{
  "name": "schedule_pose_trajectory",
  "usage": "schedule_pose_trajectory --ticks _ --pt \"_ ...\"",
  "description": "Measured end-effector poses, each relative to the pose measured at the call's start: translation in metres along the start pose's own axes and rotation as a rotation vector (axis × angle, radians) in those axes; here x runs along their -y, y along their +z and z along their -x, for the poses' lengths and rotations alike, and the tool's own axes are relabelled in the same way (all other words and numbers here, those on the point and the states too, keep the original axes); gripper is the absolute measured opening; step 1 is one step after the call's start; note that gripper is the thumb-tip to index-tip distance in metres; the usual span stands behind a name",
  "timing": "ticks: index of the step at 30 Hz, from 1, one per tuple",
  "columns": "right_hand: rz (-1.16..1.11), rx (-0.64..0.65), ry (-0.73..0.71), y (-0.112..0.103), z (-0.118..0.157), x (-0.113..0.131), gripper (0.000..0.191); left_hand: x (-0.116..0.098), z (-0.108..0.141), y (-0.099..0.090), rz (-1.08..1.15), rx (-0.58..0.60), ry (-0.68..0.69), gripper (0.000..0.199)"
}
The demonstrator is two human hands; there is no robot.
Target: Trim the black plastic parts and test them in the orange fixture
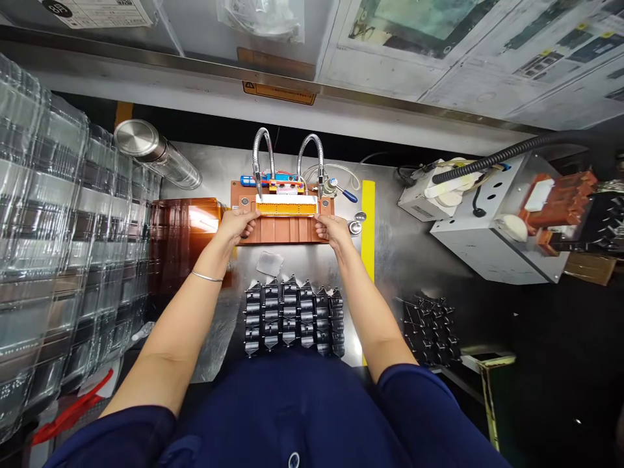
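Observation:
A long orange strip (286, 208) lies level across a reddish-brown fixture (280, 232), with a white band along its far side. My left hand (237, 225) pinches the strip's left end between thumb and finger, the other fingers curled. At the opposite end, my right hand (334, 229) grips in the same way. Just beyond the strip, two bent metal hoses (263, 140) arch down toward the fixture. A blue cylinder (251, 181) sits at its back left, and a blue-handled lever (349, 195) sticks out at the back right. Whether the strip rests on the fixture I cannot tell.
Several rows of black parts (290, 315) lie close to my body. Stacked clear plastic trays (43, 227) rise at the left, beside an orange translucent box (182, 224) and a steel-capped bottle (158, 153). Yellow tape (368, 260) runs down the bench; a grey machine (497, 224) stands right.

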State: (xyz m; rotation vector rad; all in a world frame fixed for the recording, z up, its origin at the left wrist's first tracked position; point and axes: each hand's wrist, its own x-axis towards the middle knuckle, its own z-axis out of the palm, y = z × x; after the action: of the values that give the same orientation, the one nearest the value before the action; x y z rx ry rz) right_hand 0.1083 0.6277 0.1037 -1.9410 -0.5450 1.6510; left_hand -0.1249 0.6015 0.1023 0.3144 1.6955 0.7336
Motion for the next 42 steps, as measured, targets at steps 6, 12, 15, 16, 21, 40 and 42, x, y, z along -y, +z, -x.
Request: schedule_pose_trajectory --ticks 6,12,15,16,21,40,42 --pt "0.210 -0.096 -0.309 -0.078 0.051 -0.066 0.036 0.013 0.015 -0.030 -0.020 0.128 0.053 0.011" --pt "0.383 -0.067 -0.186 -0.144 0.129 -0.205 0.070 0.054 0.051 -0.040 0.050 0.065 0.063 0.011" --pt "0.336 0.024 -0.134 -0.154 0.143 -0.236 0.056 0.068 0.067 -0.035 0.050 0.090 0.063 0.007" --pt "0.330 -0.013 -0.151 -0.156 0.144 -0.235 0.053 0.072 0.072 -0.034 0.036 0.095 0.080 0.007" --pt "0.669 -0.230 -0.581 -0.134 0.125 -0.161 0.047 0.083 0.092 -0.028 -0.208 -0.057 0.547 0.020" --pt "1.439 -0.284 -0.863 -0.039 -0.001 0.023 0.040 0.057 -0.007 0.014 -1.001 -0.100 1.221 0.026" --pt "1.563 -0.339 -0.745 -0.047 -0.012 0.044 0.040 0.059 -0.009 0.015 -0.981 -0.098 1.195 0.028"
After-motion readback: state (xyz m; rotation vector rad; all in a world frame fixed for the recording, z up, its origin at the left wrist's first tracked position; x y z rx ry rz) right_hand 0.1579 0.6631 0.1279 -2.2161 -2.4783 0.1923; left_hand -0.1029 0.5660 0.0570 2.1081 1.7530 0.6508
